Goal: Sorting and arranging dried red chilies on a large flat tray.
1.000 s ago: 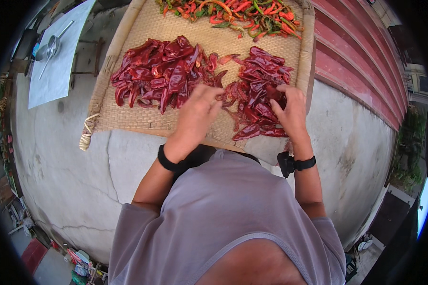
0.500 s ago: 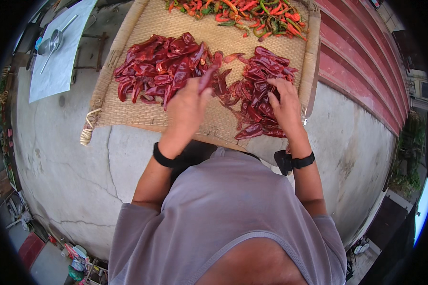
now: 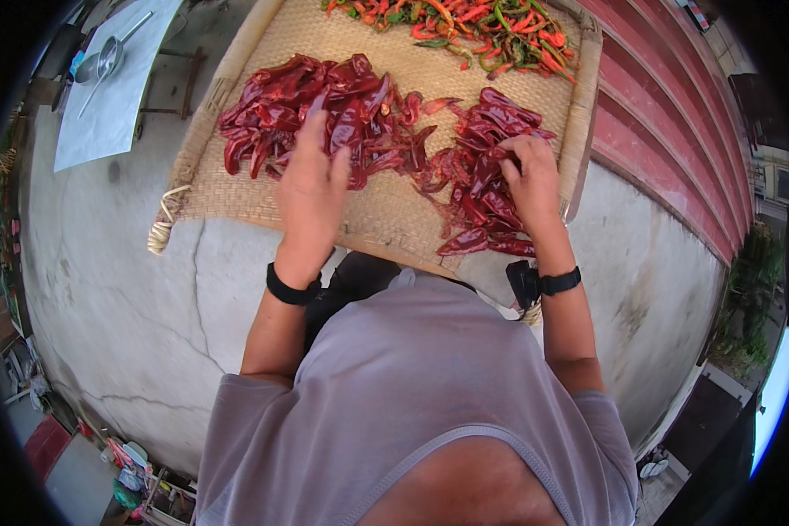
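Observation:
Two heaps of dark red dried chili peppers lie on a woven tray. My left hand (image 3: 311, 188), blurred by motion, is over the near edge of the larger left heap (image 3: 276, 101). Its fingers reach forward, with the thumb apart from them. At the smaller right heap (image 3: 486, 188), my right hand (image 3: 535, 180) rests with bent fingers and thumb closed on a dried chili pepper (image 3: 493, 167); the fingertips partly hide it. A few loose peppers and broken bits (image 3: 421, 145) lie between the heaps.
Brighter red and green chilies (image 3: 491, 31) are spread along the far part of the woven tray (image 3: 394, 210). Red steps (image 3: 657, 114) rise at the right. A pale table (image 3: 118, 105) with a metal strainer (image 3: 110, 57) stands at the far left, over a cracked concrete floor (image 3: 131, 289).
My left hand has moved left, from the gap between the heaps to the left heap; the chili pepper in it no longer shows clearly. My right hand's fingers have curled in.

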The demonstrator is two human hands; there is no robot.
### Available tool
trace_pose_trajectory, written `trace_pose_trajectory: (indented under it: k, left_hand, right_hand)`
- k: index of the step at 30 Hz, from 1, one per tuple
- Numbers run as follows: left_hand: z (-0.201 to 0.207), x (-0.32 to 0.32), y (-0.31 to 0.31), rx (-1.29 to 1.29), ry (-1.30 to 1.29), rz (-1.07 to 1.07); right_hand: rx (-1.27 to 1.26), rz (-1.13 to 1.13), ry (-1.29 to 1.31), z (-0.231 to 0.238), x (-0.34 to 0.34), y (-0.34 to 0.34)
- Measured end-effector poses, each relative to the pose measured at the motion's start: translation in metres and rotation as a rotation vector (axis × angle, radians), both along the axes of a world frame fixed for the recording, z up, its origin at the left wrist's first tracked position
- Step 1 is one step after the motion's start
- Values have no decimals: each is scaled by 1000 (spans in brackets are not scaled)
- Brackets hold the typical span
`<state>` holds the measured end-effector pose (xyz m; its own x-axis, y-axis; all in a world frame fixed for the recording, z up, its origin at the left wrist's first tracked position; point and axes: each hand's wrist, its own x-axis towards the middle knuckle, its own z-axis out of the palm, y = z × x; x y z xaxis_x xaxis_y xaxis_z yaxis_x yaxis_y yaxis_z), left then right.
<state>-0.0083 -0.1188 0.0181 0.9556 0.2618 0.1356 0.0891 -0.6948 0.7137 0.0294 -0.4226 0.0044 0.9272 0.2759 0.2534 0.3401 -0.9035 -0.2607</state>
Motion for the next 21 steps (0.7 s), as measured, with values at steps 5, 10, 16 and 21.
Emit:
trace_pose_trajectory:
  k: [5, 10, 16, 21]
  left_hand:
    - [-5, -5, -46, -321, -116, -410]
    - [-19, -1, -66, -355, -164, -525]
    - [-13, 16, -26, -213, -236, -304]
    - [-9, 27, -1, 59, -266, -95]
  right_hand:
    - [649, -46, 411, 15, -19, 36]
    - [631, 45, 732, 34, -30, 59]
    - [33, -16, 115, 14, -29, 14]
    - [-72, 29, 104, 2, -18, 6]
